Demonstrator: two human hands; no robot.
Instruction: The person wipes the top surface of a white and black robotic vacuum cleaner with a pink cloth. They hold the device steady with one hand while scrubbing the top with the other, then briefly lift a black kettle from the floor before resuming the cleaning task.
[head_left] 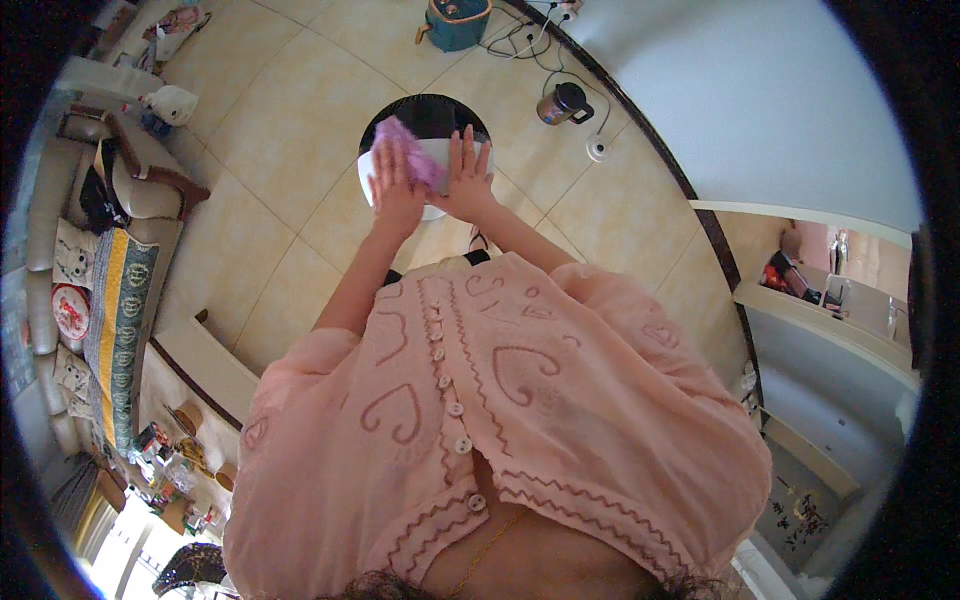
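Purple cloth (413, 156) on a round top (435, 112), from above.
Left hand (396, 188): open, fingers extended over the cloth, at the round top's left side. Right hand (468, 186): open, fingers extended, at the round top's right side, beside the cloth. A jug (564, 104) stands right of the round top.

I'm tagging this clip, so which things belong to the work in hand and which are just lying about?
In hand:
- pink-purple cloth, under the left hand
- round black-and-white object, with the cloth and the right hand on it

Lying about:
- jug with a black handle
- teal container
- white bag
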